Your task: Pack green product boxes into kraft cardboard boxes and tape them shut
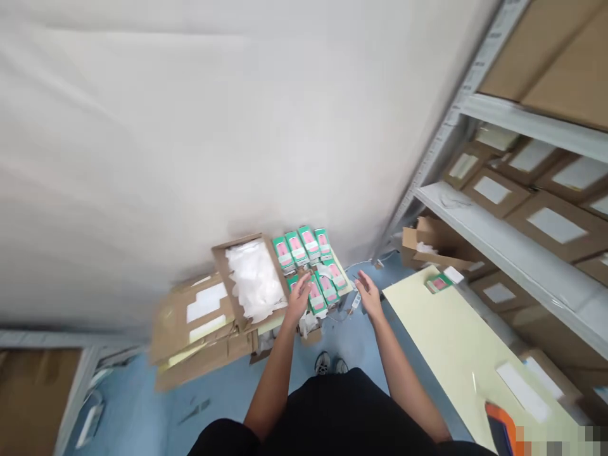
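Observation:
Several green-and-pink boxes [308, 242] stand in two rows on a small table, a pale band across each. My left hand [299, 297] is over the near row, in front of one box; its fingers look loosely stretched, and I see nothing in them. Whether it touches the box I cannot tell. To the right of the boxes, my right hand [368, 294] hangs in the air with fingers apart and nothing held. A crumpled pale strip [325, 271] lies on the boxes between the rows. Left of them sits an open carton [219, 256] filled with white plastic bags [256, 278].
Flattened cardboard [175, 323] is stacked at the left. On the right a pale yellow table [437, 323] bears one more green box [439, 283]. Shelving [475, 202] with labelled cartons rises behind it. A power strip [355, 301] and cable hang near my right hand.

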Available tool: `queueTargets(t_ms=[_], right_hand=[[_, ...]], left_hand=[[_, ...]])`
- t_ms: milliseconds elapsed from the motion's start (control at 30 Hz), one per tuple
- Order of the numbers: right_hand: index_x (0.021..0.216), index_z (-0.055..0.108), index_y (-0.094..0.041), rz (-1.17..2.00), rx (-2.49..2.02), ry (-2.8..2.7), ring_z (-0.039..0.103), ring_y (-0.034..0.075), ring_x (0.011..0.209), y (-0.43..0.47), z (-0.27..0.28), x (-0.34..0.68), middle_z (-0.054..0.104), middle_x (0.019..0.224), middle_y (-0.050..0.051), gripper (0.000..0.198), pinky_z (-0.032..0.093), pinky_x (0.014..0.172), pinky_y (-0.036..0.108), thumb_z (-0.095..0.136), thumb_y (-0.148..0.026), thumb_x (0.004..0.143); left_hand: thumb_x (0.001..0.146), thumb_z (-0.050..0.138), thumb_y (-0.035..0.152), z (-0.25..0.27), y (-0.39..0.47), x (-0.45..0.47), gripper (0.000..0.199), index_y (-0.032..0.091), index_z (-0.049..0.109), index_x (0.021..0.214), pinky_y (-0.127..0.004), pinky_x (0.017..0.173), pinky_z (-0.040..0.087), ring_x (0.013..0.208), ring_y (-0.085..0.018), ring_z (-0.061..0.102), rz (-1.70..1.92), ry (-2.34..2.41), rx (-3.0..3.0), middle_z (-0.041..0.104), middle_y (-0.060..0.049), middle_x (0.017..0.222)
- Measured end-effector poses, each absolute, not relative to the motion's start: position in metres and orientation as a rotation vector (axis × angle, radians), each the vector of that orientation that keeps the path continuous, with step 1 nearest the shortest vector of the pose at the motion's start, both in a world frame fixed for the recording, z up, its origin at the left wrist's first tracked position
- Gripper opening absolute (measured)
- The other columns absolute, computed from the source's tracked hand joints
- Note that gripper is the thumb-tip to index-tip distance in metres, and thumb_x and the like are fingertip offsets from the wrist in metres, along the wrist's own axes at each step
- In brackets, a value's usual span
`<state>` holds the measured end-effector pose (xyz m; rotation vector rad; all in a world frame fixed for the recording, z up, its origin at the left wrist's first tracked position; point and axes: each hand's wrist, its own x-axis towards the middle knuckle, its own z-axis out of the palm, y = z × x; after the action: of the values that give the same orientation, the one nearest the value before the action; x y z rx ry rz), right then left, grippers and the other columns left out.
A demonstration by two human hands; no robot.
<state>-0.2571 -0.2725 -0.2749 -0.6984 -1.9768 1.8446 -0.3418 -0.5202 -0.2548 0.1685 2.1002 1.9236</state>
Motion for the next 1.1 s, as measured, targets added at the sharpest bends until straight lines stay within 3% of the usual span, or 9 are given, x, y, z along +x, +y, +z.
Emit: queueTargets(t_ms=[267, 567, 767, 933, 1100], right_hand=[[0.147, 0.061, -0.021, 2.151, -0.363, -2.183, 0.061, 0.034, 0.136, -0.365, -0.289, -0.326, 0.062, 0.151, 0.014, 0.075, 0.049, 0.116, 0.052, 0.068, -0.061, 0.084], [0.148, 0.060, -0.021, 2.327, -0.067, -2.290, 0.059, 0.034, 0.138, -0.496, -0.281, -0.326, 0.058, 0.155, 0.015, 0.076, 0.050, 0.114, 0.050, 0.067, -0.065, 0.086], [0.146, 0.062, -0.023, 2.205, 0.005, -2.335, 0.063, 0.034, 0.134, -0.572, -0.279, -0.338, 0.059, 0.154, 0.015, 0.071, 0.050, 0.113, 0.051, 0.067, -0.063, 0.087], [0.142, 0.065, -0.023, 2.041, -0.015, -2.480, 0.065, 0.032, 0.131, -0.652, -0.307, -0.344, 0.065, 0.148, 0.012, 0.063, 0.050, 0.113, 0.050, 0.062, -0.056, 0.089], [0.141, 0.066, -0.022, 1.669, 0.077, -2.902, 0.056, 0.030, 0.143, -0.730, -0.347, -0.361, 0.065, 0.148, 0.010, 0.054, 0.040, 0.123, 0.048, 0.061, -0.041, 0.090]], left_hand=[[0.092, 0.065, 0.054, -0.260, -0.624, -0.297, 0.061, 0.023, 0.062, 0.144, -0.042, 0.115, 0.048, 0.138, -0.029, 0.059, 1.994, 2.289, -0.325, 0.060, -0.014, 0.153], [0.094, 0.064, 0.054, -0.262, -0.736, -0.253, 0.063, 0.023, 0.058, 0.149, -0.042, 0.116, 0.047, 0.145, -0.030, 0.053, 2.119, 2.317, -0.589, 0.058, -0.013, 0.156], [0.095, 0.064, 0.050, -0.295, -0.815, -0.271, 0.059, 0.022, 0.059, 0.147, -0.042, 0.115, 0.048, 0.146, -0.030, 0.052, 2.176, 2.238, -0.643, 0.056, -0.015, 0.157], [0.088, 0.072, 0.042, -0.326, -0.903, -0.302, 0.055, 0.020, 0.065, 0.138, -0.044, 0.113, 0.048, 0.132, -0.030, 0.064, 2.124, 2.237, -0.698, 0.062, -0.017, 0.150], [0.077, 0.078, 0.036, -0.350, -0.998, -0.328, 0.057, 0.017, 0.068, 0.130, -0.043, 0.111, 0.047, 0.129, -0.032, 0.065, 1.971, 2.313, -0.828, 0.072, -0.018, 0.133]])
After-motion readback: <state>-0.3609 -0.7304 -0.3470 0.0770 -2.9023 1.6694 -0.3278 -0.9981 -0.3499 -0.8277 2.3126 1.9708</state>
